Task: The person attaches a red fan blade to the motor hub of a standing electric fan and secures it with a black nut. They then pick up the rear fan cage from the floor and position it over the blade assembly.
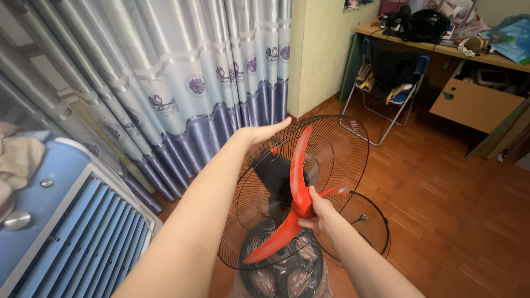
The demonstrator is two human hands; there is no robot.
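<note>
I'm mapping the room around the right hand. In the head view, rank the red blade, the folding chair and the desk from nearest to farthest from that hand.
1. Red blade: the right hand grips it at the hub, in front of the wire guard.
2. Folding chair: up and to the right, on the wooden floor.
3. Desk: behind the chair, at the far right.

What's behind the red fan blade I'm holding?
Behind the red fan blade sits the black motor housing inside the rear wire guard. Your right hand covers the hub, and your left hand steadies the guard's top rim.
</note>
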